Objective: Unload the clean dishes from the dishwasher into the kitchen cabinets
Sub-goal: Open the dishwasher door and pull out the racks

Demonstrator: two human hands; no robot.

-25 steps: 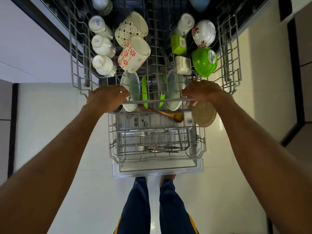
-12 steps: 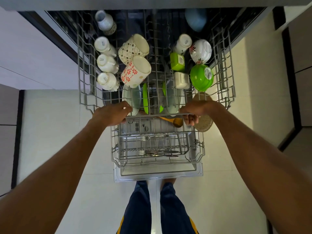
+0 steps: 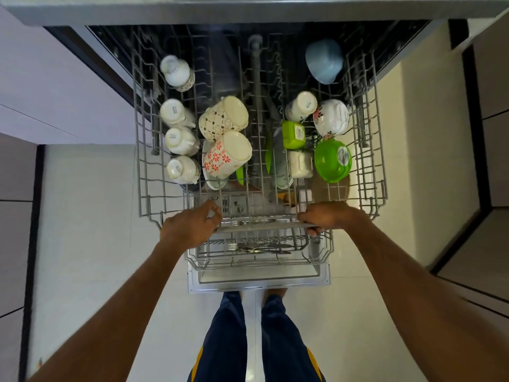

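The grey wire upper rack (image 3: 143, 172) stands pulled out of the dishwasher. My left hand (image 3: 190, 227) and my right hand (image 3: 325, 217) both grip its front bar. In the rack lie a mug with red flowers (image 3: 227, 155), a mug with a dark pattern (image 3: 223, 118), several small white cups (image 3: 180, 142), a green bowl (image 3: 332, 161), a floral bowl (image 3: 330, 118), a blue bowl (image 3: 325, 62) and a green box (image 3: 294, 135). Below, the lower rack (image 3: 325, 252) holds cutlery (image 3: 261, 248).
The open dishwasher door (image 3: 259, 283) lies flat just in front of my feet (image 3: 275, 293). White cabinet fronts (image 3: 41, 92) stand at the left and more cabinets (image 3: 493, 106) at the right. The countertop edge (image 3: 248, 6) runs along the top. The floor is pale tile (image 3: 88, 216).
Both hands have drawn the upper rack out toward me; it now covers the plates and wooden spoon in the lower rack. More of the rack's back shows.
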